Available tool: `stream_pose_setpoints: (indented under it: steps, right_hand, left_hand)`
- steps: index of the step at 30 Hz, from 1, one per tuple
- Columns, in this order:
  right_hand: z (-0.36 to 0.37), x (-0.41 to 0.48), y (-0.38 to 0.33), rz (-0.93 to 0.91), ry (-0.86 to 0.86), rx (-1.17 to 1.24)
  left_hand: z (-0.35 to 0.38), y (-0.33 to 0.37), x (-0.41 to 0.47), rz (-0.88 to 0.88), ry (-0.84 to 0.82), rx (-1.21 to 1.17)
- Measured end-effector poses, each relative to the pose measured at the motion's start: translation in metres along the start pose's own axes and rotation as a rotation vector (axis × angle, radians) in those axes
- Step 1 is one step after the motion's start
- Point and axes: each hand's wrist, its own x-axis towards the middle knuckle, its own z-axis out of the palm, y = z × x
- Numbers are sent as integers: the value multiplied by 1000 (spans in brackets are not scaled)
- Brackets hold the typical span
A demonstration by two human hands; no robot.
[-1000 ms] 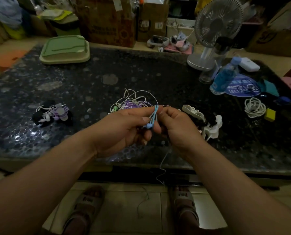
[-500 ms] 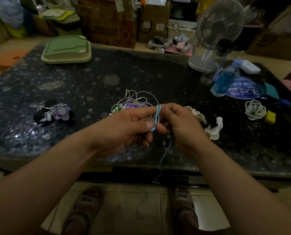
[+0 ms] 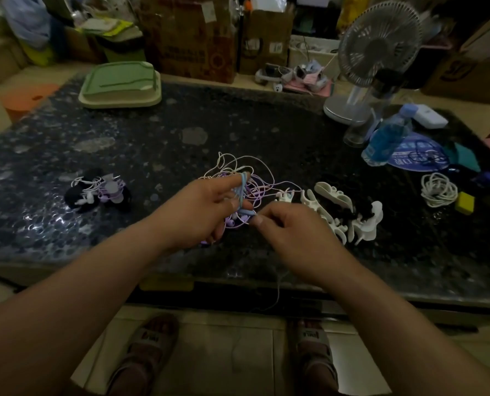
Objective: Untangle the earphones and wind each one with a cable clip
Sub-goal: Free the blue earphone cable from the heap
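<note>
My left hand [image 3: 200, 212] holds a blue earphone cable [image 3: 240, 192] looped over its fingers above the dark table [image 3: 152, 144]. My right hand [image 3: 292, 232] pinches the cable's loose end just to the right of it; a thin strand hangs from there over the table's front edge. Behind my hands lies a tangle of white and purple earphones [image 3: 246, 175]. White cable clips [image 3: 335, 207] lie in a heap to the right. A wound bundle of earphones [image 3: 98, 192] sits on the left.
A green lidded tray [image 3: 120, 84] stands at the back left. A desk fan [image 3: 372, 52], a blue bottle [image 3: 386, 138] and a coiled white cable [image 3: 438, 190] are at the right. Boxes line the far side. My sandalled feet show below the table edge.
My hands have separated and dropped lower towards the table. The right hand has moved down and right with the cable end, and the blue cable now lies across my left fingers.
</note>
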Motion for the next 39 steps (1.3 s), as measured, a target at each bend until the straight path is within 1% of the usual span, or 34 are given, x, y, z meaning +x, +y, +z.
stream_pose_setpoints:
  steps: [2,4,7,9,12,14,16,19,21,22,24,27,29,32,35,39]
  right_hand:
    - [-8,1,1,-34,3,-62]
    - [-14,2,2,-61,11,-69]
    - [-26,4,6,-93,30,-24]
    - [-35,5,9,-110,20,26]
    - [-44,7,14,-124,-25,129]
    - [-48,7,17,-104,-73,259]
    - [-50,7,20,-87,-115,394]
    - [-45,8,24,8,-142,633]
    - [-37,11,26,87,-158,766]
    - [-31,13,27,108,-158,779]
    - [-20,15,27,119,-141,687]
    - [-8,9,18,52,-102,259]
    - [-1,5,13,-13,-113,77]
    - [0,2,8,-48,-90,13]
    - [3,0,4,-88,-117,-57]
    - [9,-3,0,-146,-152,-117]
  left_hand:
    - [6,1,-1,23,-33,119]
    - [10,0,-2,59,-91,188]
    - [9,1,-4,66,-222,224]
    - [9,5,-7,50,-330,205]
    - [8,10,-12,34,-474,118]
    - [10,12,-14,33,-530,49]
    - [10,14,-15,31,-545,-48]
    - [10,17,-16,31,-562,-236]
    - [10,18,-16,39,-514,-378]
    - [11,17,-14,41,-468,-433]
    - [10,12,-8,24,-359,-493]
    - [5,0,1,-15,-185,-476]
    - [3,-5,5,-8,-89,-389]
    - [6,-7,7,10,-26,-252]
    - [12,-10,8,6,6,-272]
    - [20,-12,6,13,3,-287]
